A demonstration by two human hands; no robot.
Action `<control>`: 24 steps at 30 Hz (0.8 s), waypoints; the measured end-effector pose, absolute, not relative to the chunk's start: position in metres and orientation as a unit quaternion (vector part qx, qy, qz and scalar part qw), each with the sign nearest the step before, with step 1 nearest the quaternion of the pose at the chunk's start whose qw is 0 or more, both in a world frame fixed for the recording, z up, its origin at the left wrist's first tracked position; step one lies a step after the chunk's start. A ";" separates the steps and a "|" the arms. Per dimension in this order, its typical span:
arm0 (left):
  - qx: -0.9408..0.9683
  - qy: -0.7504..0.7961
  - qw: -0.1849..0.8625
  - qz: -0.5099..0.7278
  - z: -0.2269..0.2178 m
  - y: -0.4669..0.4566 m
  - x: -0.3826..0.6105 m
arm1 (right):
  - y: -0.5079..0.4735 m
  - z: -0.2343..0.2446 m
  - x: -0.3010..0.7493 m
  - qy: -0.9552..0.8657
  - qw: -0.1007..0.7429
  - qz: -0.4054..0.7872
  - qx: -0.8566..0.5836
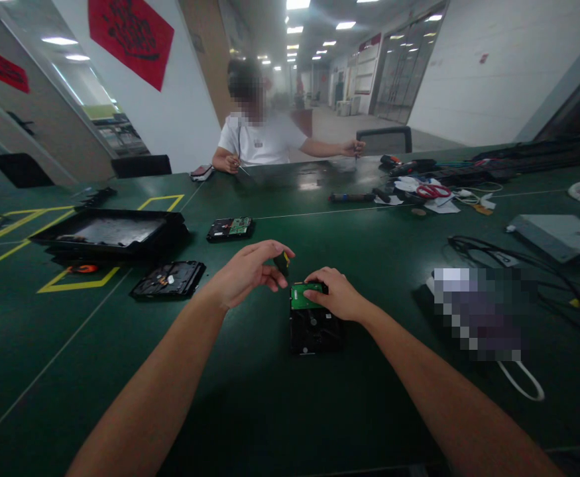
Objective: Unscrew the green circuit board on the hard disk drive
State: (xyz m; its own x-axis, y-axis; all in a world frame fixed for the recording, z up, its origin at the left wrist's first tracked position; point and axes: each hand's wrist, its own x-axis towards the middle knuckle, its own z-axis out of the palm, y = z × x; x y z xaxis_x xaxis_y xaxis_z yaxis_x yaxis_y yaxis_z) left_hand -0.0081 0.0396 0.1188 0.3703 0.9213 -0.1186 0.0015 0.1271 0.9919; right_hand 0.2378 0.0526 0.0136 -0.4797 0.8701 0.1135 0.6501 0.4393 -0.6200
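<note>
In front of me a hard drive (316,331) lies on the green table, its green circuit board (299,296) facing up at the far end. My right hand (337,291) grips the board end, with the thumb on top and the fingers over the far edge. My left hand (252,271) is raised just left of the drive, its fingers closed around a short screwdriver (282,263) with a dark and yellow handle. The screwdriver's tip cannot be made out.
Left lie an opened hard drive (170,279), another drive (230,228) and a black tray (115,228). On the right are a blurred-out device (478,318), black cables (508,252) and a grey metal box (561,235). Across the table sits a person (262,139) holding a thin tool.
</note>
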 end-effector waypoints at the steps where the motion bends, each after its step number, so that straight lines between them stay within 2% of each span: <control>1: 0.547 0.421 0.621 0.372 0.118 0.040 -0.008 | 0.053 0.013 0.238 -0.820 0.215 0.255 -0.464; 24: 0.549 0.435 0.608 0.374 0.124 0.038 -0.005 | 0.051 0.016 0.238 -0.820 0.217 0.263 -0.460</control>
State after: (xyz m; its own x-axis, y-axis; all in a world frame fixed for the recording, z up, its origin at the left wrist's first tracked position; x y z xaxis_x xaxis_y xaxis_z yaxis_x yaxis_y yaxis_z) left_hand -0.0047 0.0377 0.1242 0.3418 0.9322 -0.1187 0.0234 0.1178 0.9928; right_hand 0.2376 0.0508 0.0158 -0.4825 0.8684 0.1139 0.6406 0.4386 -0.6303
